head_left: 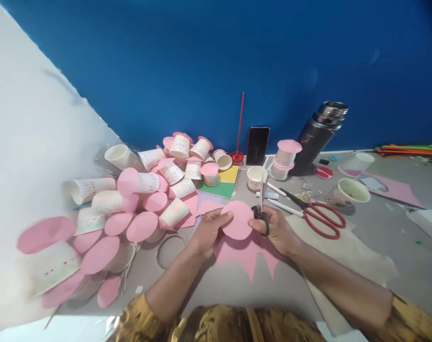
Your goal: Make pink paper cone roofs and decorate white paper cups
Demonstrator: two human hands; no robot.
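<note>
My left hand (209, 230) pinches the left edge of a round pink paper disc (238, 220) held just above the grey table (208, 280). My right hand (277, 230) is closed round a pair of black-handled scissors (261, 209), blades pointing up at the disc's right edge. Jagged pink paper offcuts (244, 254) hang or lie right under the disc, between my wrists.
A heap of paper cups with pink lids (144, 199) fills the left. Red-handled scissors (319, 216), pens (283, 206), open cups (348, 191), a phone (257, 145), a dark flask (317, 135) and coloured paper (223, 183) lie behind my hands. A ring (170, 251) lies near the left wrist.
</note>
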